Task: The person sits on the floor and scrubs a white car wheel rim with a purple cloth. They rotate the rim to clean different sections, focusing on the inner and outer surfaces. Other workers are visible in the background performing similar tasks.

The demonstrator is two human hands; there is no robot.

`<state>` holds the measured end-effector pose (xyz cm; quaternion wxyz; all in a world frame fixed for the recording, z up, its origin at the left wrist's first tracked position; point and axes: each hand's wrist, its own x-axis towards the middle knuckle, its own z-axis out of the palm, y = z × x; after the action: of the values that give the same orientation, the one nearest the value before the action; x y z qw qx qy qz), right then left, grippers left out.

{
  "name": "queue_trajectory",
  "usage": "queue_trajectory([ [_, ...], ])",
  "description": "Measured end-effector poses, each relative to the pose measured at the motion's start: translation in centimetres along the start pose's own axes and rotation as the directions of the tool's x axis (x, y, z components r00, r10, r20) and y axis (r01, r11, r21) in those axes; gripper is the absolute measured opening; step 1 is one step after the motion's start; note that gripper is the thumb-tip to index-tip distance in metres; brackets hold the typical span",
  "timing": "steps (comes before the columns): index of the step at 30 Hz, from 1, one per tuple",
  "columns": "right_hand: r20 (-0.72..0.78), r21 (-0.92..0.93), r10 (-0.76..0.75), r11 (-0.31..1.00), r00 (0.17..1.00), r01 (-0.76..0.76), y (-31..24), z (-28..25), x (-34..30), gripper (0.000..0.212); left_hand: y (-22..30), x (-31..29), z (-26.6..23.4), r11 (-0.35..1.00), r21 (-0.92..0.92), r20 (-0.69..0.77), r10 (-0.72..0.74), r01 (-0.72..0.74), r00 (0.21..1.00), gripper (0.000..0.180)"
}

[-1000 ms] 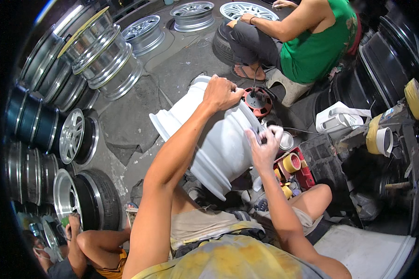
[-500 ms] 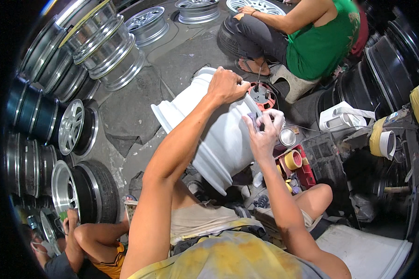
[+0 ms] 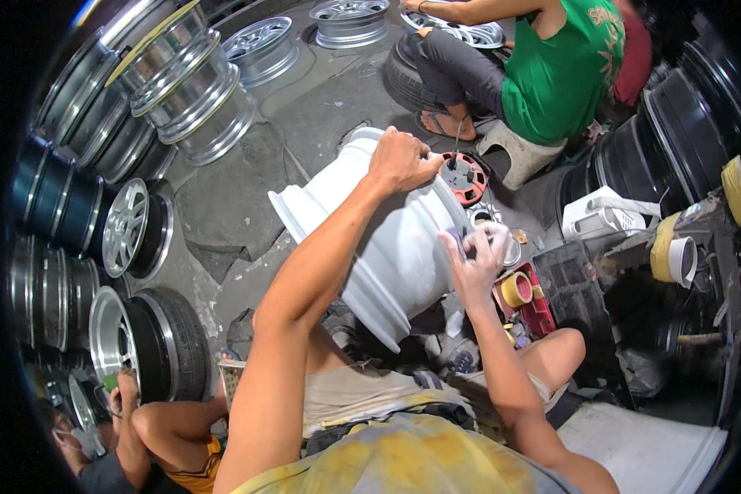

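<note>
A pale grey-white wheel rim [image 3: 387, 247] lies tilted across my lap, its barrel toward me. My left hand [image 3: 403, 162] is closed over its far upper edge, fingers curled round the lip. My right hand [image 3: 479, 262], dusted white on the fingers, is at the right edge of the wheel rim. Between its thumb and fingers is a small purple-grey piece [image 3: 456, 235], mostly hidden, resembling a folded abrasive pad. It is held against or very close to the lip; contact cannot be made out.
A red cable reel [image 3: 464, 179] stands beyond the wheel rim. On the right are tape rolls [image 3: 515, 290] in a red tray and a white plastic container [image 3: 604, 212]. Stacked metal rims [image 3: 193, 90] stand at left. A co-worker in green [image 3: 564, 82] sits ahead; another person [image 3: 169, 428] sits lower left.
My right hand has moved a little down and right along the wheel rim's edge with the purple-grey piece. My left hand keeps its hold. The co-worker in green has shifted an arm.
</note>
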<state>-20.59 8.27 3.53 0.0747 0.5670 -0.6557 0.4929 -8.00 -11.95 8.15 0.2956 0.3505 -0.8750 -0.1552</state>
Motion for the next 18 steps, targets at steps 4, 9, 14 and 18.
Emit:
queue_trajectory([
  [4, -0.006, 0.017, -0.003, 1.0, 1.0, 0.003, -0.4, 0.7, 1.5, 0.043, 0.9, 0.8, 0.6, 0.999, 0.049, 0.005, 0.018, -0.018, 1.0, 0.041],
  [9, 0.059, 0.012, 0.068, 0.998, 0.996, -0.069, -1.4, 1.1, 2.6, 0.043, -0.8, 0.7, 0.5, 0.999, 0.024, -0.028, 0.027, -0.026, 0.999, 0.04],
  [14, 0.123, -0.071, 0.166, 0.985, 0.979, -0.158, 2.7, -5.1, -5.3, 0.046, -2.0, 1.4, -0.6, 0.984, 0.176, 0.046, -0.023, 0.014, 0.999, 0.044],
  [18, 0.16, 0.153, 0.345, 0.917, 0.925, -0.369, 4.6, -7.3, -7.8, 0.045, -3.1, -0.1, -1.4, 0.992, 0.12, -0.11, -0.02, 0.033, 0.994, 0.048],
])
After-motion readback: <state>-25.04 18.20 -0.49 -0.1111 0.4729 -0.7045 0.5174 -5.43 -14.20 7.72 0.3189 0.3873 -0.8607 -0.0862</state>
